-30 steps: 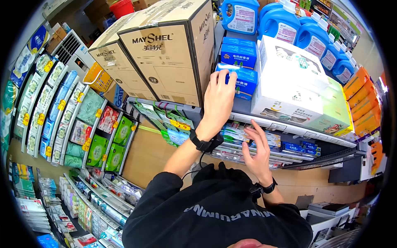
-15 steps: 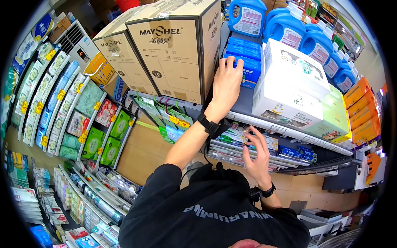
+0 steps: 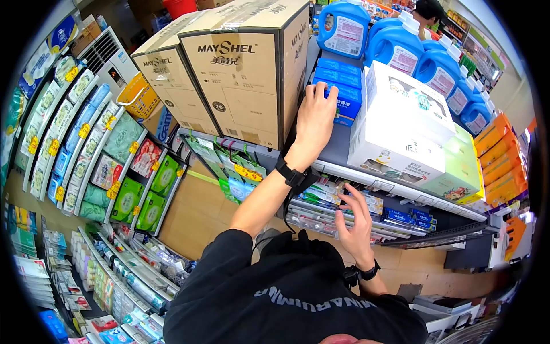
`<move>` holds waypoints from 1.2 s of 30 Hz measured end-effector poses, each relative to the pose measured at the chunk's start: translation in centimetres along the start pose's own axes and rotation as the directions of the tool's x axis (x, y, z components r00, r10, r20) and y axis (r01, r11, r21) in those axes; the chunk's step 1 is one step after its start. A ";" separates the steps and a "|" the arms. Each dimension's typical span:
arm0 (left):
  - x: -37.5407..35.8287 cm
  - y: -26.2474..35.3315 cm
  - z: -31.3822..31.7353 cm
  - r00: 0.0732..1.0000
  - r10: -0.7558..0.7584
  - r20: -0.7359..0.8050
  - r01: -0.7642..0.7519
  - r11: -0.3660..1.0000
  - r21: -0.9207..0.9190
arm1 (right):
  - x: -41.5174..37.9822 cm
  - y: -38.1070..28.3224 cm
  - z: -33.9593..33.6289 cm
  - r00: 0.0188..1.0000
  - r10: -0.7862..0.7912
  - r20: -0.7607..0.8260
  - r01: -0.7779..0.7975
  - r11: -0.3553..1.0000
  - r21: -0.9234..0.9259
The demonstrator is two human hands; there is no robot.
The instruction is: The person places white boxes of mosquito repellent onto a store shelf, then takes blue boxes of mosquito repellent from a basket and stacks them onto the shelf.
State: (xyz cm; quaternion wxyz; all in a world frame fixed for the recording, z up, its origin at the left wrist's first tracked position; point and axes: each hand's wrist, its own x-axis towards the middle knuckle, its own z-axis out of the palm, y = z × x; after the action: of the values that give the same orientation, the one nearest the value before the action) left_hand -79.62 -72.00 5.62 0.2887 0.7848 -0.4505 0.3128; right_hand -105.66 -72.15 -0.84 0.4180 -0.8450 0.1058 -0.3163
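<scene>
My left hand [image 3: 315, 117] reaches over the shelf with its fingers bent down on the near end of a row of blue boxes [image 3: 346, 103]. Its thumb is mostly hidden. Close to its left side stands a tall brown carton [image 3: 240, 86]. My right hand [image 3: 355, 229] hangs lower, in front of the shelf edge, with its fingers apart and nothing in them. Small hanging packs [image 3: 321, 194] are just behind its fingertips. White boxes [image 3: 395, 146] are stacked to the right of the blue boxes.
Blue jugs [image 3: 346, 31] line the back of the shelf, with orange packs [image 3: 498, 146] at the far right. Another person's dark-haired head [image 3: 428, 10] shows beyond the jugs. On the left are a yellow basket [image 3: 137, 96] and tiered racks of packs [image 3: 120, 137].
Another person's head has come into view beyond the jugs. The view has shifted slightly. Both my hands keep nearly the same place and pose.
</scene>
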 end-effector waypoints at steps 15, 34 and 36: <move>-8.6 2.8 -11.1 0.997 -0.069 -0.031 0.039 0.823 -0.566 | 0.6 -0.2 -1.3 0.996 -0.085 -0.022 0.087 0.986 0.140; -20.6 -7.0 -23.9 0.734 -0.631 -0.251 0.365 0.678 -0.638 | 5.4 -6.8 10.2 0.895 -0.355 0.269 0.150 0.810 0.567; -22.0 -8.5 -25.7 0.696 -0.659 -0.286 0.394 0.683 -0.615 | 5.9 -8.1 12.7 0.869 -0.377 0.319 0.126 0.794 0.594</move>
State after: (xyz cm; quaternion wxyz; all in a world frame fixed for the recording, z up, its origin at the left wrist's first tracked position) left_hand -86.78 -37.88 4.02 0.6682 0.6720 -0.1735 0.2681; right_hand -93.91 -61.58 2.29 0.6105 -0.7407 -0.1999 -0.1970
